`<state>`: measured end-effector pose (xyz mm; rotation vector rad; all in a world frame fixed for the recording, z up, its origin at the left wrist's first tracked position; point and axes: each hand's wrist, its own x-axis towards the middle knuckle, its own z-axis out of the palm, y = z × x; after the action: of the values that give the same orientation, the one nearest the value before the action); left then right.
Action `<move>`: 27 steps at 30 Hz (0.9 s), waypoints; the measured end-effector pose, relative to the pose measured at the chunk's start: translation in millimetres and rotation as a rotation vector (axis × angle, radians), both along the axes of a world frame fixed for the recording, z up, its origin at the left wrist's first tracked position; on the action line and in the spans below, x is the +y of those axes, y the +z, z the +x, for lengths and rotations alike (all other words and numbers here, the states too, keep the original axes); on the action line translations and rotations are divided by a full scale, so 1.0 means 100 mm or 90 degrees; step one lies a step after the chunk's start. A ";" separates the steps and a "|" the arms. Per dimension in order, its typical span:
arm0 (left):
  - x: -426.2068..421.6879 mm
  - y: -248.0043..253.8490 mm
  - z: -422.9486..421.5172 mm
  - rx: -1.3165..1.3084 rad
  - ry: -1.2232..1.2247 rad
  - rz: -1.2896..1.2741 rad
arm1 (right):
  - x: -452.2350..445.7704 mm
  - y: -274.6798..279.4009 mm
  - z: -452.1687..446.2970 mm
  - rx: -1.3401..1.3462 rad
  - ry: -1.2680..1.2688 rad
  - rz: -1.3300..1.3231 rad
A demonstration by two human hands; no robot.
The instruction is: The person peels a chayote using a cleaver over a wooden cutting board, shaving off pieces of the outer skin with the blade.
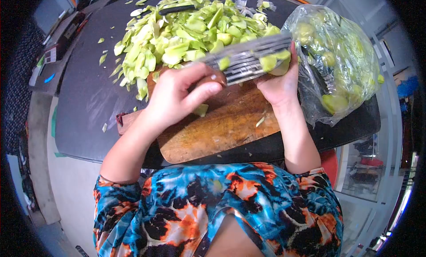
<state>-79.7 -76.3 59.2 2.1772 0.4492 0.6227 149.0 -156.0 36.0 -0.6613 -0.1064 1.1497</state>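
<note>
My left hand point(186, 90) is wrapped round the brown handle point(217, 77) of a cleaver. The cleaver's broad metal blade point(248, 57) is smeared into stripes by motion, and a few pale green slices point(268, 62) cling to it. At the blade's far end, my right hand point(282, 82) is curved round a green vegetable piece point(281, 70), with most of its fingers behind the blade. Both hands are above a wooden cutting board point(222, 124). A large heap of pale green vegetable slices point(177, 48) lies just beyond it.
A clear plastic bag point(333, 62) with green vegetables inside stands at the right of the dark table point(84, 102). A black-handled tool point(176, 9) lies on the heap's far side. Loose slices are scattered at the left, and a red object point(329, 164) shows below the table's right edge.
</note>
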 end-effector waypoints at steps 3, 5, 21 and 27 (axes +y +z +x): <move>0.11 -0.04 -0.04 -0.072 0.112 0.065 | -0.01 0.02 0.02 0.025 0.036 0.052; 0.10 0.04 -0.03 -0.123 0.166 -0.055 | -0.05 -0.03 0.08 0.029 0.118 0.104; 0.29 -0.18 0.08 -0.076 0.307 0.072 | -0.13 0.03 -0.49 0.036 0.321 0.152; 0.11 0.05 -0.06 -0.069 0.107 0.118 | -0.09 -0.11 -0.18 0.058 0.298 0.239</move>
<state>-85.9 -65.3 64.4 2.2816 0.5382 0.9008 131.2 -164.7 24.5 -0.2501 -0.4059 1.5565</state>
